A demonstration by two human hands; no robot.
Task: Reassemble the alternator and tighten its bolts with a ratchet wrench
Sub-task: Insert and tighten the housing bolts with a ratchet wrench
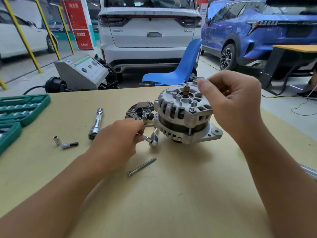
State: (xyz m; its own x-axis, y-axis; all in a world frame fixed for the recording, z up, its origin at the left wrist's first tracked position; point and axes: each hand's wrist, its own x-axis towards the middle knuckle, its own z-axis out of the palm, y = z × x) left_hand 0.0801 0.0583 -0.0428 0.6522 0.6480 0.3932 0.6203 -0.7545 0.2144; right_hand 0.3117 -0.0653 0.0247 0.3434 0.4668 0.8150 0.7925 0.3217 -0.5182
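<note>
Alternator first: it sits toward the far edge of the worktop, right of middle, its rear housing up and the copper-coloured shaft end showing on top. Our right hand is raised over its far side with the fingers curled and the thumb pressed against them; whether that grip pinches a small fastener we cannot tell. Our left hand rests low on the worktop just beside the housing, its grip closed with the fingertips round the small socket end of the ratchet wrench, whose head lies against the foot of the alternator. One long through bolt lies loose nearer the front edge, so we judge that at least this bolt is not yet fitted. To do this step well, we should seat each bolt by hand until it threads freely, keep the two housing halves squarely mated, then bring the ratchet on straight and tighten the bolts in turn, evenly, not one fully at once. The dark rectifier plate lies behind our left hand, touching the alternator. At the left edge the green socket case lies open, rows of sockets in its moulded slots; a chrome extension bar and two loose sockets lie outside it.
</note>
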